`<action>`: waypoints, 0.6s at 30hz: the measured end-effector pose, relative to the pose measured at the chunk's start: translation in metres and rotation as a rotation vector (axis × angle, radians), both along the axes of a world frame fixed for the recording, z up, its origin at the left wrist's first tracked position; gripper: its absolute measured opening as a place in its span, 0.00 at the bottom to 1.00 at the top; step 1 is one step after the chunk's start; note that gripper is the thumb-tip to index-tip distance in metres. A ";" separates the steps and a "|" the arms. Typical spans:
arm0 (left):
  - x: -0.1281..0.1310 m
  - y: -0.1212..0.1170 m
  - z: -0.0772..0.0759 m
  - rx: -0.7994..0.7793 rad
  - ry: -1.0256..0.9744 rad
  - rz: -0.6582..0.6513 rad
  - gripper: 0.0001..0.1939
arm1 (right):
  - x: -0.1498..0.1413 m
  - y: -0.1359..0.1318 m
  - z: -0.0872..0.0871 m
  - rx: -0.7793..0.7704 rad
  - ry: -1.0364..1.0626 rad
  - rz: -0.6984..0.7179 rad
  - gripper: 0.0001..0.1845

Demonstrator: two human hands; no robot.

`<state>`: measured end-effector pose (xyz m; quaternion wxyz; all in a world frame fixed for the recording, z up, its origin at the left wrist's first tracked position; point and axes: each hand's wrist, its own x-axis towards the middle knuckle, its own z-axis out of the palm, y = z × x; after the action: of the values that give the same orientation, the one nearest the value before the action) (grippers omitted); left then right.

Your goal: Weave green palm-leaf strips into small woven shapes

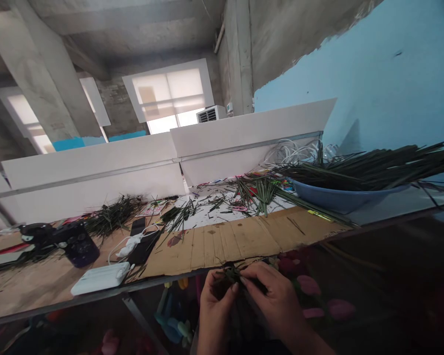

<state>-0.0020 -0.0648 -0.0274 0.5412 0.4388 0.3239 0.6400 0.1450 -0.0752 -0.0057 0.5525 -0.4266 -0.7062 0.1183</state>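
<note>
Low in the middle of the view, my left hand (216,308) and my right hand (276,298) meet just in front of the table edge. Both are closed, thumbs and fingers pinching a small tangle of dark green leaf strips (231,272) between them. Short ends of the strips stick up above the fingertips. Whether the strips are folded or woven cannot be made out. Right behind the hands, a flattened sheet of brown cardboard (222,246) lies along the table's front edge.
A blue basin (350,197) piled with long green leaves (373,167) stands at right. Leaf scraps (114,214) lie heaped at left, near a dark cup (77,246), a white power bank (99,278) and a cable (131,244). White panels (96,185) line the table's back.
</note>
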 end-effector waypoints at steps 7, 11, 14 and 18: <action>-0.003 -0.003 0.004 -0.016 0.029 -0.004 0.14 | 0.005 -0.001 0.007 -0.044 -0.034 0.037 0.07; -0.003 -0.005 0.008 -0.021 0.027 -0.029 0.16 | 0.004 -0.001 0.004 -0.038 -0.020 -0.006 0.07; -0.003 -0.005 0.007 -0.032 0.044 -0.034 0.15 | 0.002 -0.001 0.005 -0.028 0.003 -0.033 0.07; -0.005 -0.003 0.003 -0.030 0.039 -0.037 0.16 | 0.003 -0.001 0.010 -0.073 0.029 -0.015 0.07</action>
<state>-0.0072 -0.0682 -0.0244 0.5530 0.4491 0.3359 0.6161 0.1482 -0.0763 0.0040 0.5476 -0.4500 -0.6901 0.1463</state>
